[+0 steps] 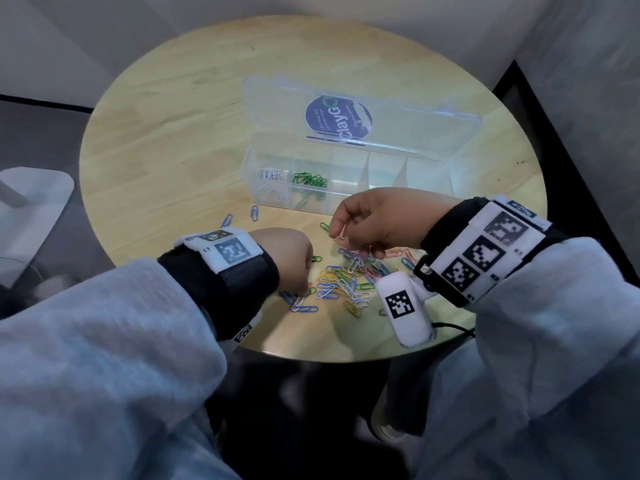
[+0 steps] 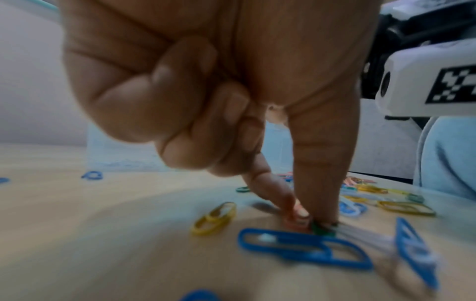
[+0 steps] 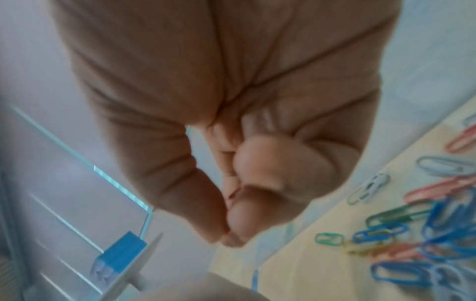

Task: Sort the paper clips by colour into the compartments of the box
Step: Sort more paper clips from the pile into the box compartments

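A clear compartment box [image 1: 349,171] stands open on the round wooden table [image 1: 173,133], its lid [image 1: 415,123] folded back. White clips [image 1: 272,174] lie in the leftmost compartment, green clips [image 1: 310,180] in the one beside it. A mixed pile of coloured clips [image 1: 346,282] lies in front of the box. My left hand [image 1: 304,289] reaches down at the pile's left edge; thumb and forefinger [image 2: 309,220] pinch at a green clip [image 2: 323,231] on the table. My right hand [image 1: 337,233] hovers above the pile, pinching a pink clip [image 1: 342,240]. Its fingers [image 3: 228,237] hide the clip in the right wrist view.
Two stray blue clips [image 1: 254,213] [image 1: 227,220] lie left of the box front. Blue clips [image 2: 304,246] and a yellow one [image 2: 213,219] surround my left fingertips. A white stool [image 1: 31,202] stands left of the table. The table's near edge [image 1: 346,356] runs just behind the pile.
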